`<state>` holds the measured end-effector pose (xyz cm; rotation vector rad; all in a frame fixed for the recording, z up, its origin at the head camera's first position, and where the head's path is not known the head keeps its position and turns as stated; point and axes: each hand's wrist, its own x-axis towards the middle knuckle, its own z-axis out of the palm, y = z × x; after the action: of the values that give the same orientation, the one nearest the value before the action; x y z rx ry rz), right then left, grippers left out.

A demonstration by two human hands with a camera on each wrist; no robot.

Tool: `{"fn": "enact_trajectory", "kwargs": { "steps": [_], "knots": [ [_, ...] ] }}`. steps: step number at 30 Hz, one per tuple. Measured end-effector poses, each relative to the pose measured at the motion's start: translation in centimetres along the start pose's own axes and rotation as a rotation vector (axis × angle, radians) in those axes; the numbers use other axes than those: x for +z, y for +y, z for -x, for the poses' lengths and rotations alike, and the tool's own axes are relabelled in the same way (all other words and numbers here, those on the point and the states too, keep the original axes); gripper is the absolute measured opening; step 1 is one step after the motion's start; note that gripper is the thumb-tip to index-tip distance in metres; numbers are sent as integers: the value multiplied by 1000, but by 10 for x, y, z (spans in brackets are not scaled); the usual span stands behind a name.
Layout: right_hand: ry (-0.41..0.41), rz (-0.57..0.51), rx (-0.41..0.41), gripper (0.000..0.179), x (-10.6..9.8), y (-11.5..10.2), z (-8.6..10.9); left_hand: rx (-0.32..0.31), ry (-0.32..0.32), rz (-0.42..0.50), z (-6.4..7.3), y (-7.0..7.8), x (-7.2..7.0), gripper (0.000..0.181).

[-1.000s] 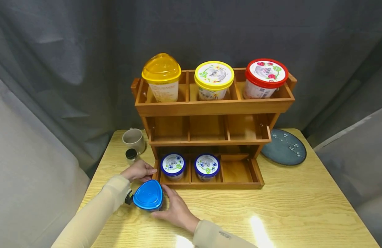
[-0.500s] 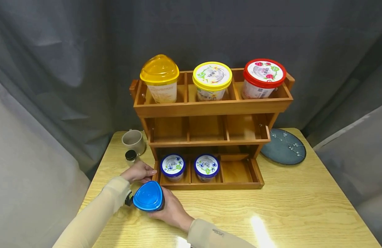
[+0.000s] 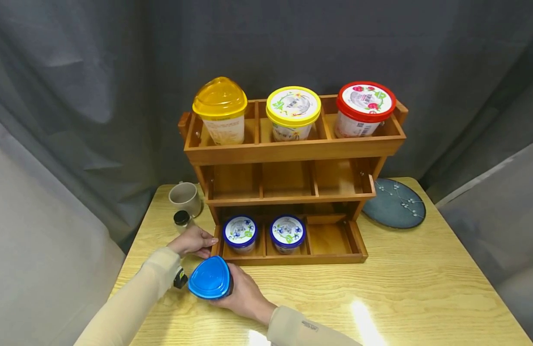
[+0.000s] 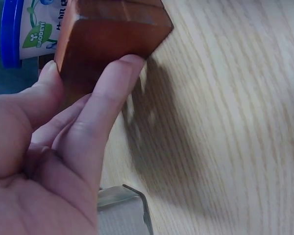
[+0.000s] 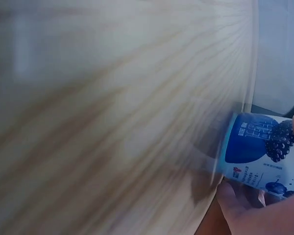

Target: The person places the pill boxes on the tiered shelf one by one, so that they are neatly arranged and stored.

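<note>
My right hand [image 3: 246, 294] grips a yogurt cup with a blue rounded-triangular lid [image 3: 210, 278], in front of the rack's left corner. The right wrist view shows the cup's side [image 5: 264, 152], printed with berries, between thumb and fingers. At the lower left end of a three-tier wooden rack [image 3: 292, 260], my left hand [image 3: 194, 241] holds the corner. Up close, the left thumb touches its edge and the fingers lie along its outer side [image 4: 108, 44]. Two yogurt cups with dark blue lids stand in the bottom tier, the left one [image 3: 240, 232] and the middle one [image 3: 288, 232].
Along the top tier stand a yellow domed-lid cup [image 3: 223, 113], a yellow-lidded tub [image 3: 293, 111] and a red-lidded tub [image 3: 365, 108]. A mug [image 3: 184, 198] and a black-capped jar [image 3: 182, 218] are left of the rack. A dark plate [image 3: 393, 204] lies at right.
My right hand has closed around the blue-lidded cup and moved it slightly toward me. The left hand stays at the rack's corner. The head view has shifted a little.
</note>
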<state>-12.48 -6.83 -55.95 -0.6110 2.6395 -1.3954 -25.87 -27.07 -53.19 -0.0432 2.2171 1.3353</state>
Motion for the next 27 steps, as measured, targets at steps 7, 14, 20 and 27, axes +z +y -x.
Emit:
{"fn": "enact_trajectory", "kwargs": {
  "steps": [7,14,20,27],
  "knots": [
    [31,-21,9,89,-26,5,19,-6,4,23,1,1,2,35],
    [68,-77,63,87,-71,8,45,7,-9,43,1,-1,2,35],
    [136,-99,110,87,-113,13,66,10,-5,52,0,-1,0,35],
    [244,-14,149,92,-159,23,83,12,-10,44,-2,-2,1,39]
  ]
}}
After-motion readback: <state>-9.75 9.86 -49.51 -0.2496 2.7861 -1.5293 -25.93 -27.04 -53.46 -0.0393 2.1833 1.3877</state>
